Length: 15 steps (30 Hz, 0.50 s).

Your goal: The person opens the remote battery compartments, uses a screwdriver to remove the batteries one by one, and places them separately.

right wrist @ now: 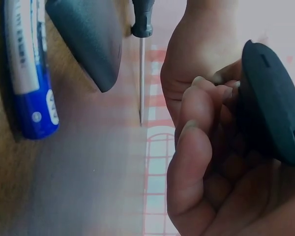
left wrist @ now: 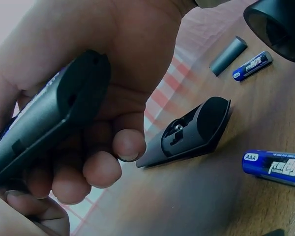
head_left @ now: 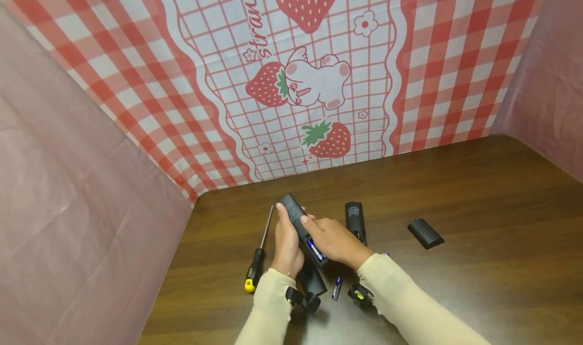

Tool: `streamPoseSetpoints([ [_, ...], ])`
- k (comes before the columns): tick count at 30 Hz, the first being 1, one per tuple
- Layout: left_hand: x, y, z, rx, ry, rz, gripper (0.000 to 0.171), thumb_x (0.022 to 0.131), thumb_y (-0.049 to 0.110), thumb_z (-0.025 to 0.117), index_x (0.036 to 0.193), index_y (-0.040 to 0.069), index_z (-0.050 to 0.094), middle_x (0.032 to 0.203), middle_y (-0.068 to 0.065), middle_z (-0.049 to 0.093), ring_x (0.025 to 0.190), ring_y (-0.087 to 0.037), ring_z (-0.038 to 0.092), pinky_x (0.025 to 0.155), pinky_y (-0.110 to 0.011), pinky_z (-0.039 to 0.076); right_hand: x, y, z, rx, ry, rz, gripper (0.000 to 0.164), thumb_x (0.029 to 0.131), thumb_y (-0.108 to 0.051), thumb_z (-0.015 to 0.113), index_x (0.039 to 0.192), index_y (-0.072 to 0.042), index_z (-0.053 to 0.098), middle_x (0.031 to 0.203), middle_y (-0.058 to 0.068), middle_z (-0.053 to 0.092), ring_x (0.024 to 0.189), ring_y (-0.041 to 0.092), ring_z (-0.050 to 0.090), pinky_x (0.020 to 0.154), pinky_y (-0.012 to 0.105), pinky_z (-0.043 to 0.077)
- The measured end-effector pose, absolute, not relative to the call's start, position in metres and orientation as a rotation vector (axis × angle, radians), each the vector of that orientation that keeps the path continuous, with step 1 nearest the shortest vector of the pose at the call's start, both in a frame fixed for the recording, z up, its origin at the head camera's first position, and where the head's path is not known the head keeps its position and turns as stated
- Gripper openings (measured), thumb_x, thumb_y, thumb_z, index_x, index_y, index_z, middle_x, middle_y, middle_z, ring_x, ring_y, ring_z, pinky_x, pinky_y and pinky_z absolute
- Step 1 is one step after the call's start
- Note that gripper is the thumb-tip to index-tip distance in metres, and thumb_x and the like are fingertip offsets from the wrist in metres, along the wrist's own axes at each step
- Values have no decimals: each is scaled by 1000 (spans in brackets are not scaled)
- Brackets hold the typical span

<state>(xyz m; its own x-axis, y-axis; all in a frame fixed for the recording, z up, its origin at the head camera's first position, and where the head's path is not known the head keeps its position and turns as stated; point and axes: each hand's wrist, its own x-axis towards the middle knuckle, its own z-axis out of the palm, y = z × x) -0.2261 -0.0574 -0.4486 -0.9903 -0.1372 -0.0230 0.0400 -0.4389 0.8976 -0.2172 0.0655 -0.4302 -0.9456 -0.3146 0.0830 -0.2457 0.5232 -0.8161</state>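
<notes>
Remote [head_left: 293, 216]: held between both hands, back face upward, its battery bay uncovered at the end nearer the wrists. One battery [head_left: 315, 250] shows in the bay. Whether a second lies beside it: cannot tell.

Grip: left hand [head_left: 287, 239] wrapped round the remote, thumb along the left edge, fingers curled beneath. Right hand [head_left: 337, 239] clasps from the other side, thumb pressed on the back just beyond the bay, fingers bent underneath.

Handling (judged): light, stiff plastic; smooth matte shell, likely a little slippery if held only by the tips. Bay walls and contacts probably the most fragile parts. Best hold: the long sides of the solid far half, with the left palm as cradle, leaving the bay clear.

Around the grip: screwdriver [head_left: 255, 266] to the left; dark cover [head_left: 311, 279] below, near the left wrist; loose battery [head_left: 337, 288] below and rightward; second remote [head_left: 354, 216] just right of the right hand, bay also uncovered; another cover [head_left: 425, 233] farther right, well apart.
</notes>
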Motion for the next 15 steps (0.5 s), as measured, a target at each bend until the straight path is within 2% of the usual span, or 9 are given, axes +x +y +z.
streamPoseSetpoints([
  [9,-225,-58,-445,115,-1626,-2607,77,101,64,30,120,-6,56,87,-9,67,80,-17,63,71,-28,51,-219,67,-430,-499,2608,-1514,56,108,-47,35,86,-10,71,75,2,64,67,16,58,64,35,48],
  [12,-225,-59,-444,113,-1671,-2580,77,100,67,29,119,-1,60,88,-9,67,80,-16,62,69,-28,51,-219,67,-431,-510,2493,-1618,60,107,-49,35,89,-6,73,72,3,66,62,16,62,60,34,50],
  [15,-225,-60,-443,115,-1764,-2528,77,99,69,27,120,5,64,91,-7,65,81,-17,59,67,-29,49,-218,67,-432,-510,2341,-1734,63,107,-50,35,92,-2,72,69,9,68,58,19,65,55,33,51],
])
